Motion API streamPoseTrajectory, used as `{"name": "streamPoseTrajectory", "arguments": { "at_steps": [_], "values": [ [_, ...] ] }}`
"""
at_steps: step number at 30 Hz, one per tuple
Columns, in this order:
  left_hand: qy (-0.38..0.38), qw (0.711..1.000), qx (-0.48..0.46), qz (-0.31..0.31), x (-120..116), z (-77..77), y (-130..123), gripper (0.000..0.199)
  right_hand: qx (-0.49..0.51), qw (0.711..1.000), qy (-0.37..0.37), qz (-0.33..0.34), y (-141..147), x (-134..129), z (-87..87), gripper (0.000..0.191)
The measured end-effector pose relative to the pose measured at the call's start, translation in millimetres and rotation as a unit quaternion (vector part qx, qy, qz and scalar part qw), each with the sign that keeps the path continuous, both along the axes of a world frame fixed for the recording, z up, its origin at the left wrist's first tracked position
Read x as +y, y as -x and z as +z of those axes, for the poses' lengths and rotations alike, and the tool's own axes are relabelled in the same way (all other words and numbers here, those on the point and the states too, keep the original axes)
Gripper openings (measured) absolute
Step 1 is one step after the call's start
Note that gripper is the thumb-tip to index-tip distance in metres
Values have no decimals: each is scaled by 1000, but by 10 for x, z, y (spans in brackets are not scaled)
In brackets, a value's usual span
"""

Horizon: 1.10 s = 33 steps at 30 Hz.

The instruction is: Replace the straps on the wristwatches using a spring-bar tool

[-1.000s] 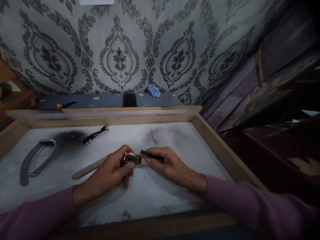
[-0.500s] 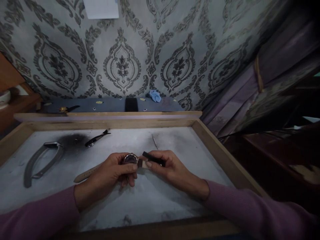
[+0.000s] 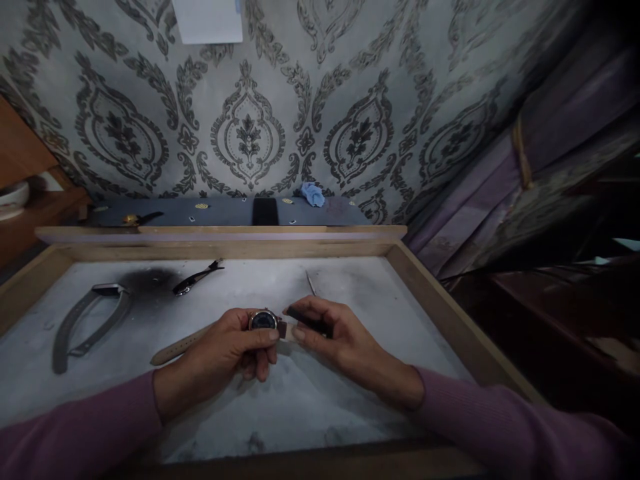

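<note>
The left hand (image 3: pixel 223 350) has its grip closed on the round watch (image 3: pixel 263 323) above the tray's white bottom (image 3: pixel 280 427); the right hand (image 3: pixel 345 343) pinches its strap (image 3: pixel 287 331), a black piece (image 3: pixel 307 320) also in its fingers.

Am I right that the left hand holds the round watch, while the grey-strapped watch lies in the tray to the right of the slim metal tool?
Not quite: the head view shows the grey-strapped watch lying in the tray to the left of the slim metal tool. The left hand does hold the round watch.
</note>
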<state>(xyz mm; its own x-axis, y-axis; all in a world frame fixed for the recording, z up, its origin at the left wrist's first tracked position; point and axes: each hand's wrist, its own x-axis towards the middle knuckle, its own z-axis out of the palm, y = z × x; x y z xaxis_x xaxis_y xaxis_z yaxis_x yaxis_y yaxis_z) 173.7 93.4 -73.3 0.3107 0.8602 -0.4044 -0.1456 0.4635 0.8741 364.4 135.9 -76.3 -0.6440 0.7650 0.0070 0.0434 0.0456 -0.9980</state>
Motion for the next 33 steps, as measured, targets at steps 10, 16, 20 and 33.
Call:
{"name": "streamPoseTrajectory", "arguments": {
  "at_steps": [10, 16, 20, 33],
  "values": [
    [-6, 1000, -18, 5, -24, -12, -26, 34, -7, 1000, -6, 9, 6, -22, 57, 20],
    [-9, 1000, -9, 17, -43, -19, -38, 32, -13, 1000, -3, 15, 11, -41, 63, 23],
    [-9, 1000, -7, 23, -40, -2, -47, 33, -15, 1000, 4, 17, 21, -57, 82, 24],
    [-11, 1000, -14, 18, -57, -23, -50, 35, -23, 1000, -8, 15, 32, -72, 78, 23]
  ]
}}
